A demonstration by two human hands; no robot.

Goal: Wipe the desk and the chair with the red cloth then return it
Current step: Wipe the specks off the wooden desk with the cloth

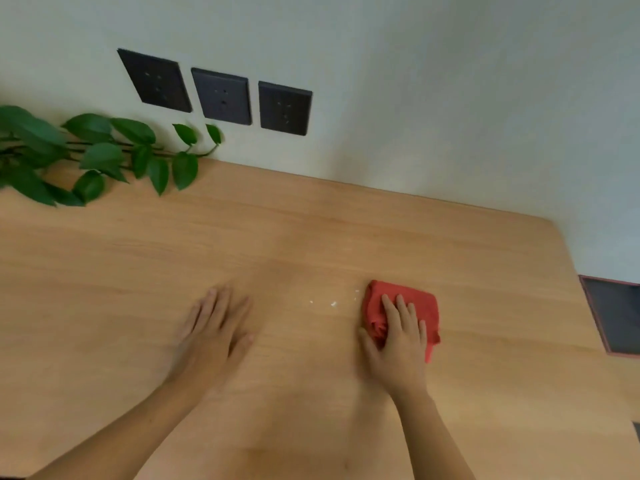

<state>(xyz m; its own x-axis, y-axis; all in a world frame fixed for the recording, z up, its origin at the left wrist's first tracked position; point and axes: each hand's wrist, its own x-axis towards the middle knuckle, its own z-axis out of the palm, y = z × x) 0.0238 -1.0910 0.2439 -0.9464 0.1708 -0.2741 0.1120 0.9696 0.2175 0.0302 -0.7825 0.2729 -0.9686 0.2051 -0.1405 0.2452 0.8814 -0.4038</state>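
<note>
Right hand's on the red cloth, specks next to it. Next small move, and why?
Probably slide the red cloth leftward across the white crumbs. The right hand presses the cloth flat on the desk, and the crumbs lie just off its left edge, between it and the left hand, which rests flat on the wood.

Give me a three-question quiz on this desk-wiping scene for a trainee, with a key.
1. True or false: the left hand holds the red cloth.
2. The white crumbs lie: A) between the two hands, left of the cloth; B) right of the cloth; C) on top of the cloth.
3. How many dark wall sockets show above the desk?
Key: 1 false, the right hand presses it with flat fingers; 2 A; 3 three.
</note>
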